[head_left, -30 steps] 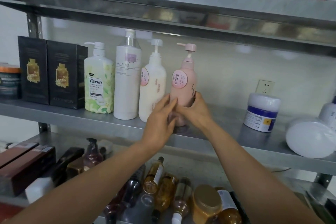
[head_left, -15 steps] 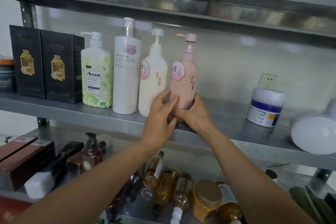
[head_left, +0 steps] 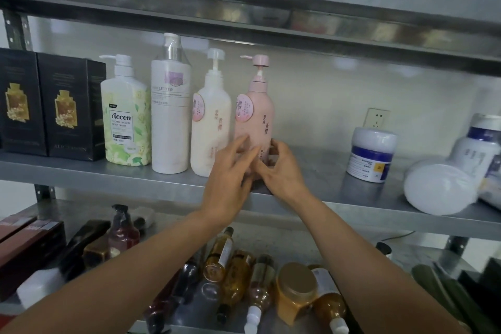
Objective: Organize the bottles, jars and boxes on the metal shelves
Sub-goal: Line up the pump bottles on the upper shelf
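Note:
A pink pump bottle (head_left: 254, 114) stands upright on the middle metal shelf (head_left: 325, 198), last in a row and close beside a cream pump bottle (head_left: 210, 122). My right hand (head_left: 282, 171) curls round the pink bottle's lower right side. My left hand (head_left: 230, 173) lies against its lower front with fingers spread and fairly straight, blurred. Both hands hide the bottle's base. Left of the cream bottle stand a tall white bottle (head_left: 169, 122), a green floral bottle (head_left: 126, 122) and two black boxes (head_left: 70, 108).
A blue-and-white jar (head_left: 371, 154) stands to the right on the same shelf, and a white jar (head_left: 439, 187) lies on its side further right. The lower shelf holds several amber bottles (head_left: 235, 274) lying down, a gold-lidded jar (head_left: 295, 290) and brown boxes (head_left: 24, 247).
My left hand's fingers have spread and loosened on the front of the pink bottle. The bottle keeps its place beside the cream bottle, and my right hand stays on it.

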